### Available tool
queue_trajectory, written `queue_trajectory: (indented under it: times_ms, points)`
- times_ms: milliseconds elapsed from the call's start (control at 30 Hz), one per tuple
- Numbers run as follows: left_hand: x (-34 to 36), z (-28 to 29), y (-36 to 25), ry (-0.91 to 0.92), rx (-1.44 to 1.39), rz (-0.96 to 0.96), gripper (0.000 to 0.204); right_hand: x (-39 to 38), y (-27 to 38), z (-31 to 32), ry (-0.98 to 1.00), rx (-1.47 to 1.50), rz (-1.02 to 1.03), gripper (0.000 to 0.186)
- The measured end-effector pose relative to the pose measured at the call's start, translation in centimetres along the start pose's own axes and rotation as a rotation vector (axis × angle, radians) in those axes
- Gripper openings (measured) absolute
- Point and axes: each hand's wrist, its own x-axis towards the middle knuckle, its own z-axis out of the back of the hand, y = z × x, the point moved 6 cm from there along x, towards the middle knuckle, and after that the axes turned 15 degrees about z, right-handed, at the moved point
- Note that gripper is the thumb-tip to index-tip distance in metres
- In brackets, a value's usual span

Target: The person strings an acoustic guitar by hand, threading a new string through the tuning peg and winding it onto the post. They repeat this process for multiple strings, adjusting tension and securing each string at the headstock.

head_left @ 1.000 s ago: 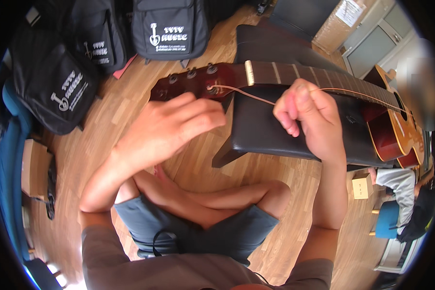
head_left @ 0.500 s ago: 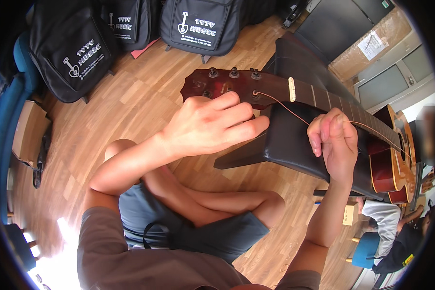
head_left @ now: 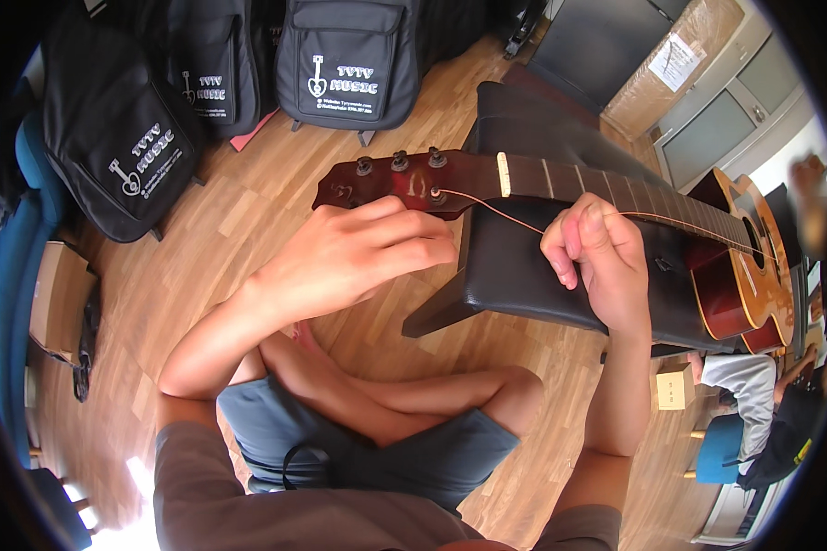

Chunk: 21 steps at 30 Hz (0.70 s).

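Right hand [head_left: 600, 266], right of centre: grip closed on copper string [head_left: 498, 211]; keep tension even. Left hand [head_left: 358, 248], below headstock [head_left: 390, 182]: grip cannot be told.

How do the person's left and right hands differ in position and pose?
The left hand is at the headstock; the right hand is near the neck. The left shows its back; the right shows curled fingers, closed on the string. Both are bare.
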Motion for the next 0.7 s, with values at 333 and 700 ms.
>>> queue_trajectory:
  times_ms: [333, 700]
  points:
    - [0.1, -1.6, -0.4, -0.338, 0.061, -0.075, 0.046, -0.1, 0.4, 0.6, 0.028, 0.043, -0.076, 0.043]
    - [0.3, -2.7, -1.5, -0.300, 0.250, 0.021, 0.048, -0.2, 0.1, 0.6, 0.028, 0.099, -0.035, 0.039]
